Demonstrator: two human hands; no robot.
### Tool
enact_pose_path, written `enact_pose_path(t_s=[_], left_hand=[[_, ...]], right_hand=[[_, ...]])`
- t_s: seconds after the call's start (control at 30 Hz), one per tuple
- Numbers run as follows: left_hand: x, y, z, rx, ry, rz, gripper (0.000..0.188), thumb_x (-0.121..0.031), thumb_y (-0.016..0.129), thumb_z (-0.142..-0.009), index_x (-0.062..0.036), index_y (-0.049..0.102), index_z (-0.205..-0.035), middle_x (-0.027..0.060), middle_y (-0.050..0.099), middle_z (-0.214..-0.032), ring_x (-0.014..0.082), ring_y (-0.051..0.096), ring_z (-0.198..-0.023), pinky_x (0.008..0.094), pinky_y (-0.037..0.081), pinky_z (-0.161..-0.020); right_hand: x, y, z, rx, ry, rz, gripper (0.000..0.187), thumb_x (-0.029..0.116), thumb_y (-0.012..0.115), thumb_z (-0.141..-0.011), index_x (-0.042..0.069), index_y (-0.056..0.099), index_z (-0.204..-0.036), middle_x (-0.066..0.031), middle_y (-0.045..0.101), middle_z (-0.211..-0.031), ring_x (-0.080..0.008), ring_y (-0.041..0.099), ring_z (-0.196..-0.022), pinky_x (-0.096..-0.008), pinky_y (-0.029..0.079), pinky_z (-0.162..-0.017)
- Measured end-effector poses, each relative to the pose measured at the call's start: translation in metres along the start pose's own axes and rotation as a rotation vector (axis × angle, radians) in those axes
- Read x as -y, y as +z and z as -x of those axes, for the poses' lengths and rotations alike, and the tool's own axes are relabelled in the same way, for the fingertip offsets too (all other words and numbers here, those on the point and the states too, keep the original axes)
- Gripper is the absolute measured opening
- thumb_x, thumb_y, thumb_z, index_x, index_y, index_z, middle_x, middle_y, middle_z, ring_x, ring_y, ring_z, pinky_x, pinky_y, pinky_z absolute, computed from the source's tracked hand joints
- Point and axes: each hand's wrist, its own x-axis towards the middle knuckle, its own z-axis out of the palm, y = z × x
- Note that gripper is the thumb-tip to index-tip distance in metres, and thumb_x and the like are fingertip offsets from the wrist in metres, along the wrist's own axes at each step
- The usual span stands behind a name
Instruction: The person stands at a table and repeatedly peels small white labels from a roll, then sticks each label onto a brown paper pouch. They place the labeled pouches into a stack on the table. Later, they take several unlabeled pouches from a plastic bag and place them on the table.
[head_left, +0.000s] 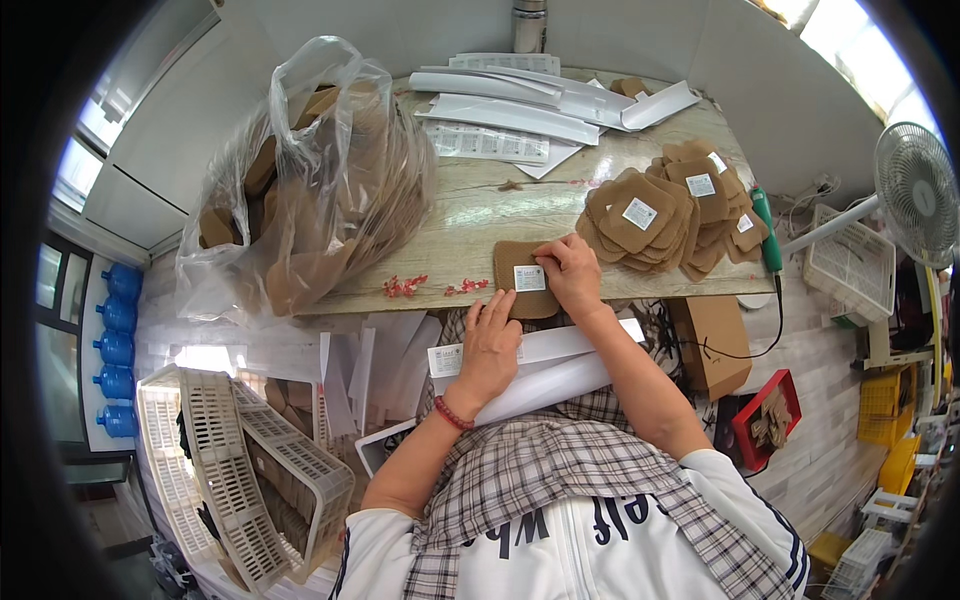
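A brown, rounded-square fabric pad [510,258] lies at the table's front edge, with a small white printed label [530,278] on it. My left hand [490,345] rests its outstretched fingers on the pad's near left edge, just below the label. Over the pad's right side, my right hand [572,275] has its thumb and fingers pinched together close to the label's upper right corner; whatever sits between those fingertips is hidden. Under my wrists, a white label sheet [550,346] lies across my lap. Right of the pad are heaped similar brown pads [640,240], some bearing white labels.
A clear plastic bag [330,190] full of brown pads stands on the table's left. White sheets [510,115] lie at the back. A green corded tool [767,230] sits at the right edge, near a fan [915,190]. White plastic crates [250,460] stand at lower left.
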Motion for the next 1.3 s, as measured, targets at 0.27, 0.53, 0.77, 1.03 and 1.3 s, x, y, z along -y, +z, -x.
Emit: enact_pose_path(t_s=[0.27,0.53,0.77,1.03,1.3], left_hand=[[0.000,0.000,0.000,-0.017,-0.008,0.016,0.006,-0.006,0.059,-0.086,-0.0007,0.059,-0.084,0.0216,0.048,-0.143,0.0359,0.040,-0.138,0.0525,0.025,-0.115],[0.000,-0.001,-0.001,-0.011,0.001,0.000,0.005,-0.006,0.059,-0.085,-0.0008,0.059,-0.084,0.0215,0.048,-0.143,0.0364,0.040,-0.137,0.0527,0.025,-0.115],[0.000,0.000,-0.001,-0.020,0.000,0.010,0.006,-0.007,0.058,-0.085,-0.0012,0.059,-0.083,0.0216,0.048,-0.142,0.0373,0.041,-0.137,0.0528,0.025,-0.115],[0.000,0.001,-0.002,-0.025,0.005,0.003,0.007,-0.007,0.057,-0.086,-0.0011,0.060,-0.083,0.0216,0.049,-0.142,0.0372,0.041,-0.136,0.0528,0.025,-0.114],[-0.002,0.000,-0.001,-0.016,-0.007,0.012,0.007,-0.007,0.058,-0.086,-0.0004,0.060,-0.085,0.0215,0.048,-0.143,0.0372,0.041,-0.136,0.0530,0.025,-0.114]], right_hand=[[0.000,0.002,-0.001,0.006,-0.004,0.033,0.007,0.014,0.076,-0.077,0.016,0.074,-0.084,-0.0029,0.061,-0.087,-0.0247,0.060,-0.087,-0.0385,0.045,-0.077],[0.000,0.002,-0.001,0.016,-0.001,0.040,0.007,0.014,0.076,-0.077,0.015,0.074,-0.084,-0.0030,0.061,-0.087,-0.0247,0.060,-0.088,-0.0385,0.045,-0.078],[0.000,-0.001,-0.003,0.058,0.044,0.020,0.008,0.015,0.076,-0.079,0.014,0.075,-0.087,-0.0037,0.062,-0.088,-0.0249,0.061,-0.089,-0.0378,0.046,-0.080],[-0.009,-0.001,-0.003,0.022,0.259,-0.305,0.007,0.008,0.074,-0.081,0.010,0.073,-0.087,-0.0054,0.060,-0.085,-0.0236,0.060,-0.087,-0.0371,0.049,-0.073],[0.000,-0.016,0.008,0.001,0.136,-0.165,0.008,0.009,0.076,-0.079,0.009,0.072,-0.086,-0.0065,0.060,-0.086,-0.0257,0.059,-0.087,-0.0374,0.049,-0.075]])
